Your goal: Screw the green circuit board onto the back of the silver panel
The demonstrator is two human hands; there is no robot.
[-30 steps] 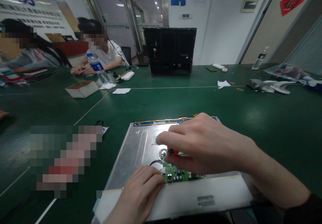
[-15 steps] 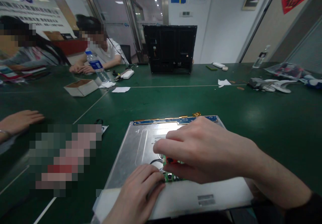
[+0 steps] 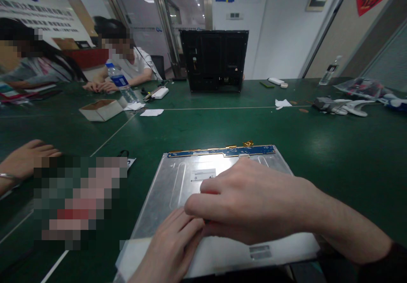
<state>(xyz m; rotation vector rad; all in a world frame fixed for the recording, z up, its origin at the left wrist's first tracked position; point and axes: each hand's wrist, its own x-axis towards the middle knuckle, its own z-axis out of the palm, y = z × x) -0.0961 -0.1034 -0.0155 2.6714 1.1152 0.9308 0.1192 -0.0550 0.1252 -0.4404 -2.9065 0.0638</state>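
Observation:
A flat display panel (image 3: 152, 202) with a bare metal back lies in front of me, a blue circuit strip (image 3: 203, 152) along its far edge. My right hand (image 3: 251, 202) is over the panel's middle, its fingers curled and closed, with whatever is in them hidden beneath. At the near left side of the panel, my left hand (image 3: 174, 240) has bent fingers pressed together, their tips meeting my right fingers. The green circuit board seen earlier is now covered by my hands. A small label (image 3: 202, 175) shows on the metal just beyond them.
A black monitor housing (image 3: 216, 61) stands across the green table (image 3: 178, 134). At left are a small box (image 3: 102, 110), a bottle (image 3: 119, 82) and a neighbour's hand (image 3: 30, 160). White tools (image 3: 345, 106) lie at right. Two people sit at far left.
My right hand has moved nearer and slightly left, down to my left fingertips. It now covers the green board and uncovers the label. The neighbour's hand at left has shifted slightly right.

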